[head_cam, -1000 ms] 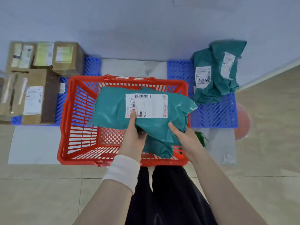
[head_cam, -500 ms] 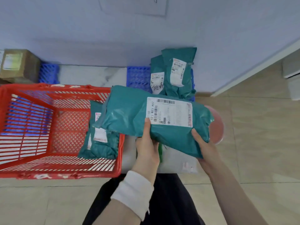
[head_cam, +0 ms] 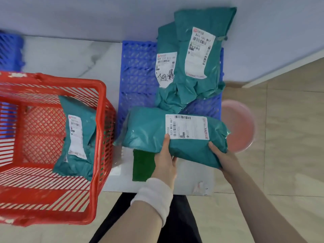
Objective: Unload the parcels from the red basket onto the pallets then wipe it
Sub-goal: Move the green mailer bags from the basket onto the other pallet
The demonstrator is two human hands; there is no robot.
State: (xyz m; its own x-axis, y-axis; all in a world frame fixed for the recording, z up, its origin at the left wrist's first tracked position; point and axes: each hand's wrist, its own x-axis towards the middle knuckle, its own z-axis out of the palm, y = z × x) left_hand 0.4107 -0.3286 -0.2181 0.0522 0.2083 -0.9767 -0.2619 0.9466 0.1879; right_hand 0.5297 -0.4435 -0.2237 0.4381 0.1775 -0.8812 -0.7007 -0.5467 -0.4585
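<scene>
Both hands hold one teal parcel [head_cam: 149,130] at middle right of the frame. The left hand [head_cam: 164,158] grips its near edge, thumb on top by the label. The right hand [head_cam: 222,156] clasps its right end. The parcel hangs over the near edge of a blue pallet [head_cam: 138,71], so the unloading step looks to be in hand, at the point of setting down.

The next move probably calls for lowering it onto the bare lattice left of the stack and letting go with both hands.

Four parcels show in all:
- the held one
- two on the pallet at upper middle, a lower parcel [head_cam: 168,97] and an upper parcel [head_cam: 201,20] overlapping it
- a last parcel [head_cam: 78,132] leaning inside the red basket [head_cam: 103,120] at left

It has to come out before any wiping.

There are two pallets, counting a second pallet [head_cam: 10,50] at the upper left edge. Below the held parcel lies one green cloth [head_cam: 142,165], likely for wiping. One pink bowl [head_cam: 238,127] sits at right.
</scene>
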